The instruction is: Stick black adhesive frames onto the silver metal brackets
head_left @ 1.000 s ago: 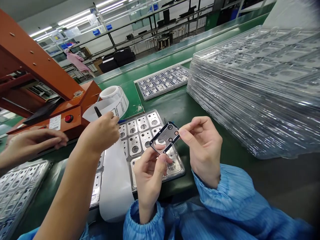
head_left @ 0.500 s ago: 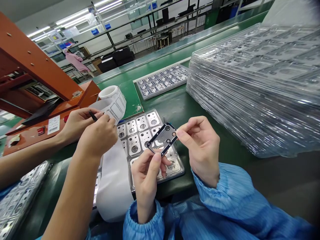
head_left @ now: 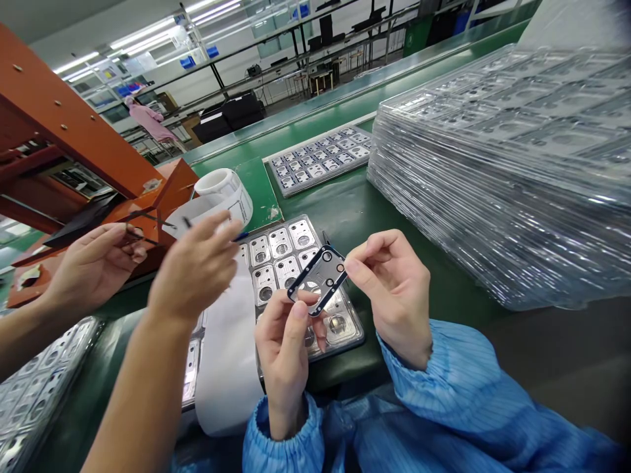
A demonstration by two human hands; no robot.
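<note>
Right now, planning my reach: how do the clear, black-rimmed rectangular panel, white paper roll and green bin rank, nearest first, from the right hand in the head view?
1. Clear, black-rimmed panel: at the right hand.
2. White paper roll: farther off, to the left.
3. Green bin: farthest, in the background.

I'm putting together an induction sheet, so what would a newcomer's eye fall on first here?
Probably the tall, shiny stack of clear plastic trays filling the right side of the bench, and the big orange machine at the upper left. In the middle, the wearer's left hand and right hand hold a small black-rimmed clear panel above a tray of silvery parts.
</note>
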